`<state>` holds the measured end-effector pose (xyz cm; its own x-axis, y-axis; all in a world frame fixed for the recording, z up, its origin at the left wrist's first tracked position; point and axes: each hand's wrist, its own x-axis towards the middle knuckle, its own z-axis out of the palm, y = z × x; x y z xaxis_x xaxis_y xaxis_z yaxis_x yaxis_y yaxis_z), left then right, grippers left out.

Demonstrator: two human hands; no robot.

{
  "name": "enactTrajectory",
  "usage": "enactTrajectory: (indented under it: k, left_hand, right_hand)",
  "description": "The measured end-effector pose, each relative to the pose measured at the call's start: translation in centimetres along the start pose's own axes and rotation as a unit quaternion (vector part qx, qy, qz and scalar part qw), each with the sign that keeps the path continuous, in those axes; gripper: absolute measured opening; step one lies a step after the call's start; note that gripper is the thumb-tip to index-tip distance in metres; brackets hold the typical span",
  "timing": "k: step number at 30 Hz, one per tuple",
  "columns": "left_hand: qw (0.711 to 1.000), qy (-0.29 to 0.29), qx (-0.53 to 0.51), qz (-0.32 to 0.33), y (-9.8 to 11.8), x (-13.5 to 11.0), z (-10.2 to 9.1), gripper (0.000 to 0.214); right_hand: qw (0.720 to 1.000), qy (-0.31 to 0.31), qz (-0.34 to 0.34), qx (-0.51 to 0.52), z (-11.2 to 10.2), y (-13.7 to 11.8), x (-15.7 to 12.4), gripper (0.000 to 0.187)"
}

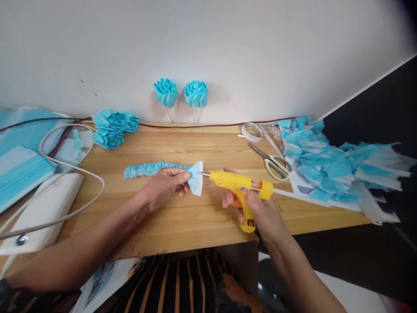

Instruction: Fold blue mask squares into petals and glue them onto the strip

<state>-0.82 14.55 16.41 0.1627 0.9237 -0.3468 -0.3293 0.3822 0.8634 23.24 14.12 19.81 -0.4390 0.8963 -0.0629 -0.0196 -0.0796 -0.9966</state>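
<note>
My left hand (pixel 167 183) pinches the end of a pleated blue paper strip (pixel 153 168), where a folded light blue petal (pixel 196 179) sticks up. The strip trails left across the wooden table (pixel 195 221). My right hand (pixel 257 208) is wrapped around the handle of a yellow hot glue gun (pixel 239 184), a finger near the trigger. The gun's metal nozzle touches the petal's right edge. A white glue stick pokes out of the gun's back end.
Scissors (pixel 275 163) and a tape roll (pixel 252 131) lie at the back right beside a heap of blue paper pieces (pixel 329 163). Two finished blue flowers (pixel 180 93) lean on the wall. More flowers (pixel 112 126), cables and a white device (pixel 42 208) sit left.
</note>
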Motion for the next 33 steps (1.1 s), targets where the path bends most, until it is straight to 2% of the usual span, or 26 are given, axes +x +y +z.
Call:
enactTrajectory:
  k: [7,12,17,22,33]
  left_hand:
    - [1.0,-0.004,0.016,0.0,-0.12,-0.15,-0.14,0.047]
    - [1.0,-0.001,0.015,-0.002,0.0,-0.16,-0.02,0.048]
    - [1.0,0.0,0.022,-0.001,-0.08,-0.1,-0.09,0.048]
    - [1.0,-0.005,0.014,0.002,-0.09,-0.15,-0.13,0.048]
    - [0.999,-0.039,-0.013,-0.004,-0.2,-0.19,-0.21,0.044]
  right_hand:
    - [1.0,-0.022,0.003,0.005,-0.23,0.5,0.07,0.057]
    - [1.0,-0.005,-0.006,0.007,-0.22,0.48,0.1,0.058]
    - [1.0,-0.023,-0.004,0.014,-0.21,0.52,0.25,0.057]
    - [1.0,-0.009,0.001,0.012,-0.21,0.41,0.1,0.059]
    - [1.0,-0.021,0.018,0.013,-0.12,0.49,-0.15,0.054]
